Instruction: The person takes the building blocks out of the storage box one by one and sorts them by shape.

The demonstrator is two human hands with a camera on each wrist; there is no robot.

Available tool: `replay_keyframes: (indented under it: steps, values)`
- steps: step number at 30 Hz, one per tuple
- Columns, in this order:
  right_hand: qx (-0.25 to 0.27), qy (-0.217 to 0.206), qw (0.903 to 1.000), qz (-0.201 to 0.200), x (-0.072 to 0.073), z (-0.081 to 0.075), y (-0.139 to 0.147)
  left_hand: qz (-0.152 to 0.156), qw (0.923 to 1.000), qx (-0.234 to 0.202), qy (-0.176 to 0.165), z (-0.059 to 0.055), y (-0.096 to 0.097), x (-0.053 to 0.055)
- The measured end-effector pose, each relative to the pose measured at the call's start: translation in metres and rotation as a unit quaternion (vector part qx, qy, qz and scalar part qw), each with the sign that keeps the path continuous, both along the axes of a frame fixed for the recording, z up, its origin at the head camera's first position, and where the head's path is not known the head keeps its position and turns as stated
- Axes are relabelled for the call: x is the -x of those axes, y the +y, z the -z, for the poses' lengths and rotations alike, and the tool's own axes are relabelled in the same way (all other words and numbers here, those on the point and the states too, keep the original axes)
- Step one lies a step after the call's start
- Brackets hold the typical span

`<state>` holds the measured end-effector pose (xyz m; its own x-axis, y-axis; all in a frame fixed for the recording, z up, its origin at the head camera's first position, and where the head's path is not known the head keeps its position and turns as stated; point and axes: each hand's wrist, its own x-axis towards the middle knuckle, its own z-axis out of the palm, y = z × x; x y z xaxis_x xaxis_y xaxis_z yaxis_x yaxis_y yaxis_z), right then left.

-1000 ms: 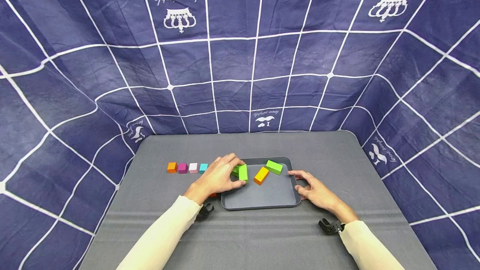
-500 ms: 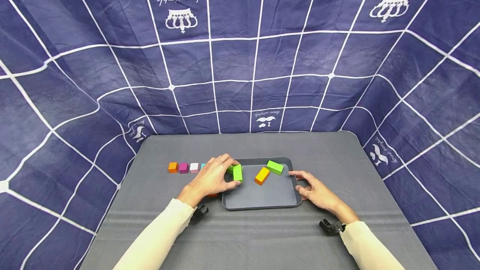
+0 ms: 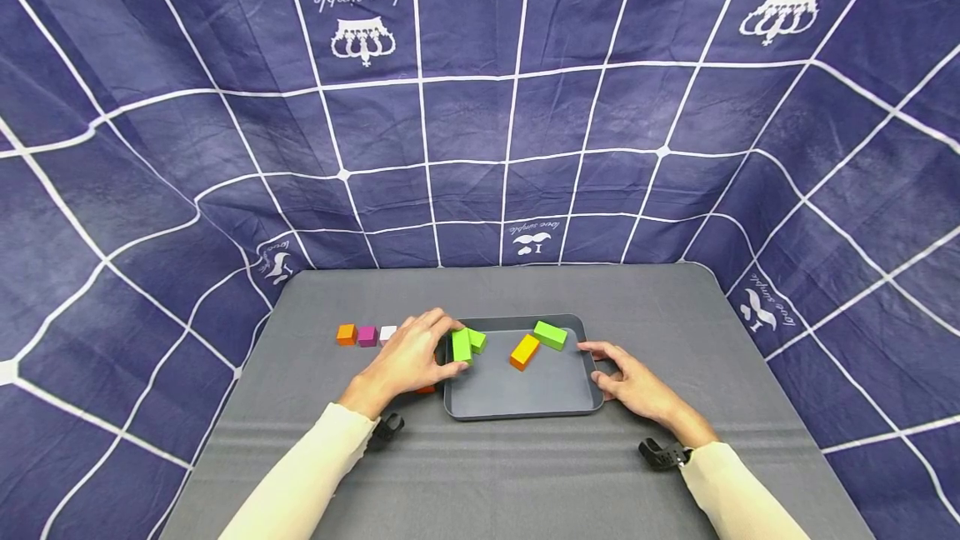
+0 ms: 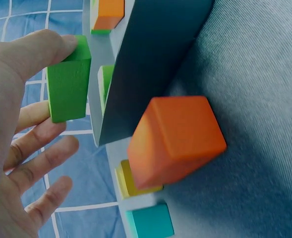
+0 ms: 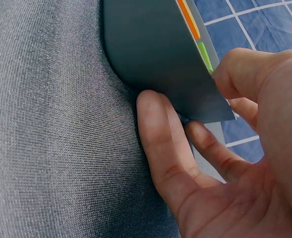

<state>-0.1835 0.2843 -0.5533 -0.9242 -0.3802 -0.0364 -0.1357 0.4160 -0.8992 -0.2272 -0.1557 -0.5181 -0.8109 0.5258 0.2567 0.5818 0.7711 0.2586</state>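
We saw the left grip (image 3: 405, 359) pinching a green block (image 3: 462, 348) at the left of the tray (image 3: 525, 397), the right grip (image 3: 633, 386) spread against its opposite end. Only the left-wrist view showed us the teal block (image 4: 150, 221).

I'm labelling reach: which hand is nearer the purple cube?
Left: the left hand is right of the purple cube, pinching a green block at the left end of the tray. The right hand is farther off, at the tray's right end.
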Motion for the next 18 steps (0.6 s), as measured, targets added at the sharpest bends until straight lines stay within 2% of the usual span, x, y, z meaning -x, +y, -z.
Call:
replay_keyframes:
  steps: [9,18]
  values:
    - [0.006,-0.006,1.0000,0.000,0.000,0.001,0.000,-0.016,0.9997,-0.015,-0.007,-0.001,-0.010,-0.004]
    - [0.005,-0.009,0.9999,0.005,0.000,0.000,-0.001,-0.033,0.9994,-0.010,-0.002,0.000,-0.022,-0.007]
